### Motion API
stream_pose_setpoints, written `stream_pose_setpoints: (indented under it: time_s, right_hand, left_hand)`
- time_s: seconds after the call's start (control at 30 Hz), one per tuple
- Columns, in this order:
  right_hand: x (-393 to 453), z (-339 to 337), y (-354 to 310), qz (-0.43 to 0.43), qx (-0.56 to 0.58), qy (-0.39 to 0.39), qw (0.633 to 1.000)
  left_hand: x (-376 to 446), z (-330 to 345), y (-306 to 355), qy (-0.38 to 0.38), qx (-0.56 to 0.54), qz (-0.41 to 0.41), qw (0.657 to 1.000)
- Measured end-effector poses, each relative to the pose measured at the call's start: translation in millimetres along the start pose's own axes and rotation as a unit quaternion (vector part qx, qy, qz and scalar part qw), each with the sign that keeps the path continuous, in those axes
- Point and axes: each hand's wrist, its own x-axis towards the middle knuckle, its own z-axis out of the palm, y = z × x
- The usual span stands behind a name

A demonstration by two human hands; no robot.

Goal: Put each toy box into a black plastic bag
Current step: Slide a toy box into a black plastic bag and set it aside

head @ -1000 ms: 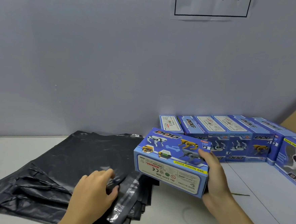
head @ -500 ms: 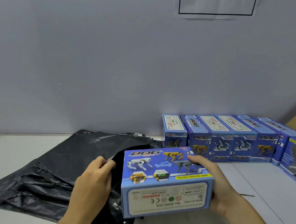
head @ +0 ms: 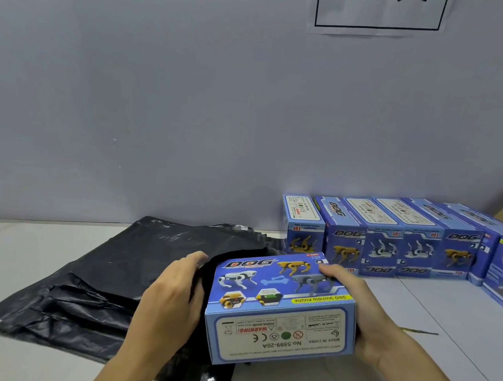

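At lower centre, the right hand (head: 363, 314) gripped the stiff, probably light toy box (head: 281, 305) by its end while the left hand (head: 171, 292) pinched the limp, slippery bag's mouth (head: 209, 264) open.

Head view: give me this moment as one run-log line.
left hand: holds bag mouth open | right hand: grips toy box at opening | box not yet inside | spare boxes along wall

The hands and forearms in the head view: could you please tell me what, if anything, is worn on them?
Nothing shows on them. The left hand and the right hand are bare, with no gloves, rings, watch or bracelet in sight. Both forearms are bare too, with no sleeve down to the frame's lower edge.
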Motion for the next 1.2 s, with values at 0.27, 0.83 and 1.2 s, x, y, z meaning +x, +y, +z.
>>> stream_pose_setpoints:
  time_s: [0.27,0.83,1.2]
  right_hand:
    - [3.0,2.2,3.1,-0.029,0.047,0.057,0.997]
    - [1.7,5.7,5.0,-0.003,-0.020,0.046,0.999]
    - [13.8,14.8,19.8,-0.145,0.044,0.143,0.978]
  left_hand:
    - [-2.3,6.4,-4.1,-0.011,-0.023,0.046,0.999]
    - [0.3,5.5,-4.4,0.101,-0.084,-0.062,0.989]
    - [-1.6,2.0,2.3,0.074,-0.022,-0.003,0.997]
